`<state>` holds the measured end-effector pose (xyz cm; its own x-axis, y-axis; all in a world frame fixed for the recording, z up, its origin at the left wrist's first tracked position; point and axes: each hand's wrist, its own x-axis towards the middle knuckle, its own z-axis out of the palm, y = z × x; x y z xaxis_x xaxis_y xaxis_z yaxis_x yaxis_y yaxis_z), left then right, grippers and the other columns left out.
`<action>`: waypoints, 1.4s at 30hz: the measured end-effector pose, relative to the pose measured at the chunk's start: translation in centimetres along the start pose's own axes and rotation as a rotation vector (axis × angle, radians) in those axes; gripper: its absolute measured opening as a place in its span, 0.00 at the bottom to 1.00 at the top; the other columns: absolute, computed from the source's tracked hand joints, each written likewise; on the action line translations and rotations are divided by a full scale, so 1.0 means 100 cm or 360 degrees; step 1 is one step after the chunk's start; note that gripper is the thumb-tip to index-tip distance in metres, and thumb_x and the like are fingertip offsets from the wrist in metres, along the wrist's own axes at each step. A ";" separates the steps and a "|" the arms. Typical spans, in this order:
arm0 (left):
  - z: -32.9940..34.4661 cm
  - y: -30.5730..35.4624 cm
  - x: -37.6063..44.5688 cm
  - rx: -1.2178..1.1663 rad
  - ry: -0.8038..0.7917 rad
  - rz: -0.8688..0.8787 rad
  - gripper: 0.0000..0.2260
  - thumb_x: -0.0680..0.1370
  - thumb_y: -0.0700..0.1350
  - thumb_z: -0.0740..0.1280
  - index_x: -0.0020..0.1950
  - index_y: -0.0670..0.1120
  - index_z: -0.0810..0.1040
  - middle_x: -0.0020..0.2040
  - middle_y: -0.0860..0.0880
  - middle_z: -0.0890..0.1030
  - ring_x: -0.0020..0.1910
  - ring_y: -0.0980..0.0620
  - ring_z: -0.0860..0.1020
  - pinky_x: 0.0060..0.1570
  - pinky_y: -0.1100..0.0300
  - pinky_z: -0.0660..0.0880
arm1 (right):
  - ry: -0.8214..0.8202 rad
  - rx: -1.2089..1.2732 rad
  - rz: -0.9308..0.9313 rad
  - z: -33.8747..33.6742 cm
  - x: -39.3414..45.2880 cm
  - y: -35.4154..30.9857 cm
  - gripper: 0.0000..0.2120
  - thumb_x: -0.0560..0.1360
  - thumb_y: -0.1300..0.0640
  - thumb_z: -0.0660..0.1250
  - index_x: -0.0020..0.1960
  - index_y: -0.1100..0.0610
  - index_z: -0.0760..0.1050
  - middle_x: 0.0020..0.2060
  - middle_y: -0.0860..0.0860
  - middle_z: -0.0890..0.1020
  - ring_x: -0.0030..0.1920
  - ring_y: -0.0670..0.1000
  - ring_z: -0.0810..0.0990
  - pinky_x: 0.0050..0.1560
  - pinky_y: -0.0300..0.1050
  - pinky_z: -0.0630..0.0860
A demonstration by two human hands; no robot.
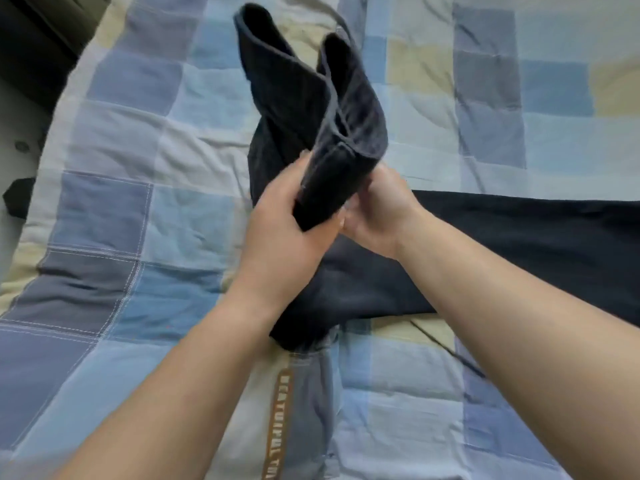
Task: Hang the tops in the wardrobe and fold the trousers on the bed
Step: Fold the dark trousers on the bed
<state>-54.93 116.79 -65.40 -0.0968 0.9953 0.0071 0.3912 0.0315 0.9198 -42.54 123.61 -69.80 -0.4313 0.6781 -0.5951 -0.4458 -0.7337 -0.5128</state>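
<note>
Both hands meet mid-bed on the dark navy, soft-knit trousers (311, 109); left hand (287, 216) is curled round the raised end w/ thumb on the near face; right hand (377, 211) pinches the same end from the right side. The two hems stand up toward the far side as open loops — the rest of the garment lies flat, running right across the pale blue-and-cream patchwork quilted bedspread (138, 209).

To do it well, I'd say: match hem edges & seams before laying down; keep tension even; smooth the flat leg first — the quilt's puckered, so creases may transfer. Fabric looks thick, matte, floppy; probably folds bulky. A grey-white printed garment (298, 403) lies near, partly under the trousers.
</note>
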 end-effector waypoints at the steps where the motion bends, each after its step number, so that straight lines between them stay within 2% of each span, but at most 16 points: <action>1: 0.029 0.009 -0.003 0.0092 -0.0085 0.0084 0.21 0.73 0.38 0.71 0.65 0.47 0.76 0.60 0.55 0.79 0.64 0.59 0.74 0.63 0.57 0.71 | -0.0113 0.0295 0.0108 -0.018 -0.013 -0.020 0.13 0.83 0.58 0.53 0.51 0.59 0.75 0.42 0.41 0.84 0.47 0.39 0.81 0.50 0.32 0.74; 2: 0.054 0.014 -0.005 0.0202 -0.0145 0.0151 0.25 0.73 0.38 0.70 0.69 0.48 0.73 0.66 0.52 0.76 0.68 0.55 0.71 0.67 0.53 0.68 | -0.0161 0.0339 0.0149 -0.032 -0.028 -0.036 0.16 0.83 0.64 0.50 0.46 0.54 0.73 0.34 0.35 0.82 0.41 0.32 0.80 0.44 0.25 0.72; 3: 0.080 0.019 -0.008 0.0322 -0.0178 0.0194 0.27 0.73 0.39 0.70 0.72 0.49 0.70 0.69 0.51 0.73 0.70 0.53 0.68 0.68 0.50 0.67 | -0.0136 0.0256 0.0093 -0.046 -0.044 -0.050 0.19 0.83 0.63 0.48 0.45 0.52 0.75 0.32 0.34 0.82 0.39 0.31 0.79 0.42 0.25 0.73; 5: 0.128 0.027 -0.014 0.0579 -0.0198 0.0245 0.30 0.72 0.41 0.70 0.73 0.52 0.67 0.72 0.51 0.70 0.70 0.48 0.68 0.65 0.46 0.68 | 0.0014 0.0034 -0.0152 -0.091 -0.069 -0.073 0.24 0.81 0.42 0.51 0.54 0.56 0.80 0.47 0.47 0.85 0.50 0.44 0.83 0.52 0.41 0.78; 7: 0.179 0.034 -0.025 0.0889 -0.0235 0.0334 0.33 0.70 0.42 0.73 0.73 0.52 0.67 0.72 0.49 0.70 0.65 0.44 0.72 0.56 0.46 0.71 | 0.0071 -0.0046 -0.0048 -0.133 -0.095 -0.094 0.35 0.73 0.32 0.57 0.65 0.59 0.74 0.58 0.57 0.81 0.58 0.55 0.80 0.61 0.52 0.75; 8: 0.201 0.034 -0.031 0.1034 -0.0275 0.0397 0.34 0.68 0.41 0.74 0.73 0.50 0.68 0.70 0.47 0.72 0.62 0.42 0.74 0.50 0.47 0.73 | 0.0144 -0.0230 -0.0004 -0.156 -0.103 -0.098 0.33 0.72 0.35 0.61 0.63 0.60 0.75 0.56 0.57 0.81 0.56 0.55 0.81 0.60 0.52 0.76; 11: 0.256 0.025 -0.053 0.1296 -0.0433 0.0433 0.38 0.62 0.39 0.77 0.72 0.49 0.70 0.68 0.46 0.74 0.57 0.42 0.77 0.42 0.52 0.73 | 0.0454 -0.0799 0.0019 -0.211 -0.121 -0.093 0.08 0.75 0.58 0.67 0.51 0.61 0.77 0.42 0.56 0.82 0.40 0.54 0.82 0.45 0.46 0.79; 13: 0.291 0.019 -0.072 0.1401 -0.0542 0.0374 0.41 0.61 0.39 0.78 0.72 0.49 0.68 0.69 0.45 0.73 0.59 0.44 0.76 0.42 0.53 0.73 | 0.0615 -0.1103 -0.0105 -0.246 -0.126 -0.086 0.10 0.74 0.67 0.62 0.53 0.59 0.77 0.42 0.56 0.82 0.41 0.55 0.81 0.44 0.48 0.79; 16: 0.338 0.021 -0.091 0.1449 -0.0608 0.0371 0.44 0.58 0.37 0.78 0.73 0.47 0.68 0.69 0.43 0.73 0.60 0.42 0.76 0.40 0.53 0.73 | 0.0604 -0.1086 -0.0157 -0.292 -0.141 -0.092 0.19 0.74 0.69 0.57 0.56 0.51 0.77 0.48 0.54 0.84 0.47 0.56 0.83 0.50 0.52 0.81; 20: 0.391 0.036 -0.091 0.1397 -0.0619 0.0489 0.45 0.58 0.34 0.77 0.73 0.47 0.65 0.70 0.41 0.71 0.63 0.41 0.74 0.43 0.52 0.72 | 0.0577 -0.0959 -0.0297 -0.347 -0.168 -0.120 0.23 0.74 0.70 0.55 0.60 0.50 0.76 0.51 0.54 0.84 0.51 0.55 0.83 0.52 0.50 0.80; 27: 0.499 0.072 -0.094 0.1319 -0.0793 0.0671 0.44 0.57 0.36 0.79 0.72 0.49 0.68 0.68 0.42 0.74 0.61 0.42 0.75 0.42 0.53 0.71 | 0.0682 -0.0884 -0.0313 -0.452 -0.224 -0.163 0.23 0.77 0.69 0.54 0.57 0.46 0.76 0.50 0.52 0.84 0.47 0.52 0.83 0.49 0.49 0.80; 32: 0.540 0.080 -0.098 0.1345 -0.0993 0.0699 0.40 0.73 0.38 0.70 0.78 0.54 0.53 0.77 0.45 0.59 0.72 0.45 0.61 0.52 0.53 0.64 | 0.0765 -0.0796 -0.0246 -0.501 -0.238 -0.168 0.21 0.78 0.68 0.54 0.59 0.48 0.76 0.48 0.51 0.85 0.47 0.52 0.83 0.49 0.50 0.80; 34: 0.543 0.073 -0.100 0.1294 -0.1159 0.0596 0.37 0.77 0.41 0.66 0.79 0.55 0.47 0.78 0.47 0.53 0.75 0.45 0.55 0.60 0.52 0.64 | 0.0898 -0.0903 -0.0207 -0.511 -0.240 -0.161 0.20 0.79 0.66 0.56 0.61 0.47 0.76 0.47 0.49 0.85 0.48 0.52 0.84 0.48 0.49 0.79; 37: 0.521 0.051 -0.100 0.1014 -0.1362 0.0139 0.31 0.79 0.46 0.64 0.78 0.54 0.51 0.78 0.50 0.56 0.76 0.47 0.54 0.70 0.50 0.61 | 0.1181 -0.1822 0.0043 -0.513 -0.235 -0.151 0.22 0.79 0.60 0.59 0.72 0.52 0.66 0.61 0.55 0.78 0.63 0.58 0.75 0.61 0.51 0.73; 39: 0.488 0.029 -0.093 0.0770 -0.1206 -0.0161 0.26 0.79 0.46 0.64 0.76 0.52 0.60 0.74 0.52 0.65 0.74 0.51 0.60 0.71 0.58 0.59 | 0.1319 -0.2164 0.0016 -0.501 -0.223 -0.143 0.26 0.79 0.57 0.59 0.75 0.56 0.59 0.71 0.56 0.67 0.71 0.57 0.65 0.68 0.49 0.63; 42: 0.426 -0.001 -0.071 0.0678 -0.0802 -0.0414 0.18 0.78 0.43 0.66 0.68 0.49 0.73 0.64 0.53 0.76 0.66 0.55 0.72 0.65 0.64 0.64 | 0.1164 -0.2080 -0.0318 -0.465 -0.199 -0.124 0.26 0.79 0.56 0.59 0.76 0.54 0.59 0.75 0.51 0.61 0.75 0.50 0.58 0.72 0.42 0.55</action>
<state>-15.28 113.64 -82.29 0.1590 0.8688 -0.4690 0.7470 0.2047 0.6325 8.06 117.18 -80.41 0.1996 0.8866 -0.4171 0.7125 -0.4236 -0.5593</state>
